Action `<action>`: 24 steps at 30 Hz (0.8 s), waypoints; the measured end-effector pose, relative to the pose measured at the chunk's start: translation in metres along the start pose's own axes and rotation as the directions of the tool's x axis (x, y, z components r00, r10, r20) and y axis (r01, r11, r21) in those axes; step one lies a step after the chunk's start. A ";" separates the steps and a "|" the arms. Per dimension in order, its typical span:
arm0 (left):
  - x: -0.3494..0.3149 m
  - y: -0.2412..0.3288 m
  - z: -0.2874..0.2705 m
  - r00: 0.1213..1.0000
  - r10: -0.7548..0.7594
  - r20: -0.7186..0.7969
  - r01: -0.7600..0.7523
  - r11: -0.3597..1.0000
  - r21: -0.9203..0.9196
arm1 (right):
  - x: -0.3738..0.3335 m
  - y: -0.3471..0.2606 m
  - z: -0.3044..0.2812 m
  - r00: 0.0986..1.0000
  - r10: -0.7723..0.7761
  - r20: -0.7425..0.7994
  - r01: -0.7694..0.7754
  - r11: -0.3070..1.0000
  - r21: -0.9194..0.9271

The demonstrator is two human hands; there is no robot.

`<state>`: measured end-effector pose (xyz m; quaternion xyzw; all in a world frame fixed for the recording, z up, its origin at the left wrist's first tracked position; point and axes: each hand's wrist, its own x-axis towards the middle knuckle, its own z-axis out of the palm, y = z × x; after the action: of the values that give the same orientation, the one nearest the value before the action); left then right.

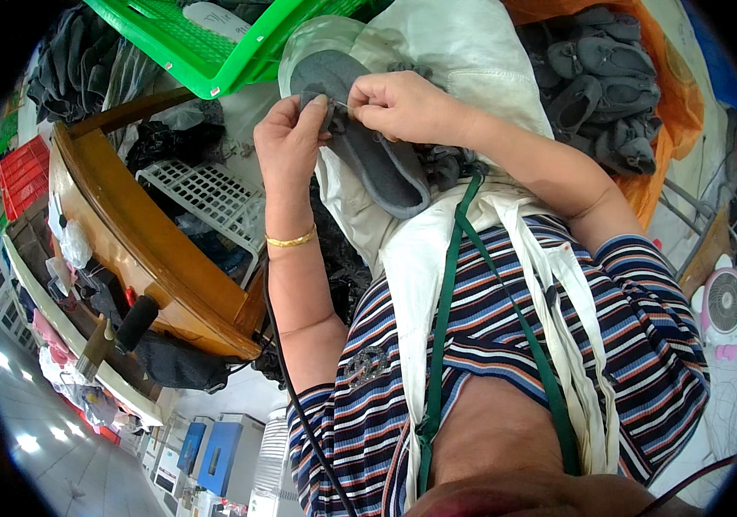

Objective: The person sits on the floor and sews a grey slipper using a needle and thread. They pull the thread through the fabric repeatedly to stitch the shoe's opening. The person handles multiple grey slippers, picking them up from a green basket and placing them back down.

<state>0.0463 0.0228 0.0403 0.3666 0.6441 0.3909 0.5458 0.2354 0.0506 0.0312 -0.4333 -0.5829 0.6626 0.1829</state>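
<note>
A dark grey cloth flat shoe (379,168) with a pale-edged opening lies across my lap, its opening toward me. My left hand (291,138) is closed at its side, thumb and fingers pinching a small dark grey fabric piece, perhaps a bow, against the shoe. My right hand (407,105) meets it from the right, fingertips pinched together. A thin light strand, needle or thread, shows between the two hands; which one I cannot tell. Beyond the hands lies another dark grey rounded shoe part (329,73). Several small dark fabric bows (446,165) rest on the white cloth (493,95) over my lap.
Ahead stands a bright green plastic crate (222,73). An orange sack (683,95) of grey shoes (614,73) is at far right. To the left are a wooden bench (140,250), a white plastic rack (205,194) and a red basket (24,177). A small fan (724,302) stands at right.
</note>
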 end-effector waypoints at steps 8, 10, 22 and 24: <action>0.000 0.004 0.001 0.999 -0.050 -0.005 0.050 0.999 0.005 | -0.001 0.027 0.026 0.885 -0.394 -0.248 0.296 0.887 -0.353; 0.001 0.002 0.000 0.999 -0.054 -0.006 0.054 0.998 -0.039 | 0.001 0.027 0.030 0.877 -0.398 -0.267 0.280 0.878 -0.388; 0.003 -0.007 -0.002 0.999 -0.046 -0.007 0.045 0.996 -0.072 | 0.001 0.023 0.019 0.902 -0.396 -0.171 0.309 0.871 -0.382; 0.003 -0.007 -0.001 0.999 -0.044 -0.010 0.043 0.996 -0.081 | -0.001 0.020 0.017 0.910 -0.381 -0.167 0.306 0.885 -0.350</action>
<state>0.0449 0.0223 0.0332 0.3279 0.6387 0.4068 0.5648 0.2279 0.0347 0.0119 -0.4200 -0.7240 0.4624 0.2926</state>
